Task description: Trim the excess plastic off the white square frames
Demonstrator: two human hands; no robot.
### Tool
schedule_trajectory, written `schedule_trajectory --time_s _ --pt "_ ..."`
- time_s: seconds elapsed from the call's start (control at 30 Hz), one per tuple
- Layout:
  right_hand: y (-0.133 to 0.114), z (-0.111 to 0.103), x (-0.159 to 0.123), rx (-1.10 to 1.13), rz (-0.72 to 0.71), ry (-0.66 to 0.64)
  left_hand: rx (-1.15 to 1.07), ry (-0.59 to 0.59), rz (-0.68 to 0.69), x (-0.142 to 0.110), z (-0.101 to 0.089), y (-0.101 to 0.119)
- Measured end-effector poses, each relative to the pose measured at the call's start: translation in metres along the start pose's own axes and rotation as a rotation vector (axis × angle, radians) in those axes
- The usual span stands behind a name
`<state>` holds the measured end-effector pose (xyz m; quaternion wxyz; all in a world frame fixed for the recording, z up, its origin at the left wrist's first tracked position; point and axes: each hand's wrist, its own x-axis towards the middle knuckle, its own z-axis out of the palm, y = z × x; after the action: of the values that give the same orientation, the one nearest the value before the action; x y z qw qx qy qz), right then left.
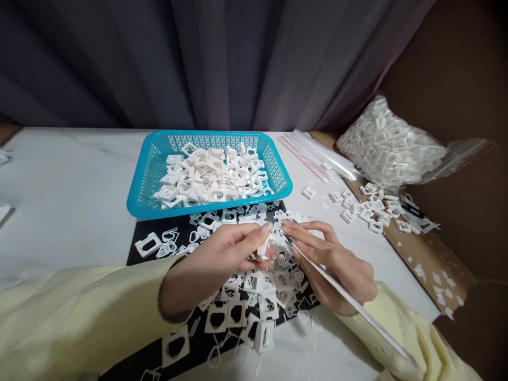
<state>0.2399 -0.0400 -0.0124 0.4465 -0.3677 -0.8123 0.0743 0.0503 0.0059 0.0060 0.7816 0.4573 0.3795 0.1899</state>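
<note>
My left hand pinches a small white plastic piece between thumb and fingers, above the black mat. Much of the piece is covered by my fingertips. My right hand is closed around a long thin pale tool, whose far end slants down past my wrist. The tool's tip is close to the white piece; whether they touch I cannot tell. White frames with rounded openings and thin loop-shaped offcuts lie scattered under both hands on the black mat.
Behind my hands stands a blue perforated basket heaped with white pieces. To the right are clear zip bags, a bulging bag of white parts and loose white pieces. A grey curtain hangs behind the table.
</note>
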Motion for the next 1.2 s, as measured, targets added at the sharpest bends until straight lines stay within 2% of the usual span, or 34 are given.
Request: schedule_trajectory --time_s 0.2,0.43,0.53,0.7,0.83,0.9,1.0,1.1,1.2 --pt "-0.010 -0.003 0.005 0.111 0.001 -0.043 0.220 0.040 0.132 0.000 0.001 -0.002" --pt "-0.007 0.001 0.002 0.094 -0.011 -0.035 0.338 0.065 0.143 -0.001 0.002 0.001" --pt "-0.007 0.002 -0.001 0.031 -0.022 -0.046 0.326 0.061 0.166 0.000 0.002 0.000" --pt "-0.004 0.005 -0.002 -0.231 -0.007 -0.230 0.241 0.034 0.132 0.004 0.001 -0.004" --pt "-0.002 0.008 -0.003 -0.250 -0.043 -0.097 0.028 -0.002 0.026 0.007 0.000 -0.002" --pt "-0.003 0.008 -0.003 -0.125 0.014 -0.002 -0.002 -0.017 0.002 0.009 -0.003 0.001" --pt "-0.005 0.003 -0.001 0.135 0.217 0.086 0.046 -0.061 -0.011 0.010 -0.006 0.003" --pt "-0.008 -0.001 0.001 0.332 0.397 0.012 0.102 -0.151 -0.030 0.008 -0.007 0.003" --pt "-0.012 -0.002 0.000 0.340 0.467 -0.034 0.225 -0.175 -0.030 0.006 -0.004 0.005"
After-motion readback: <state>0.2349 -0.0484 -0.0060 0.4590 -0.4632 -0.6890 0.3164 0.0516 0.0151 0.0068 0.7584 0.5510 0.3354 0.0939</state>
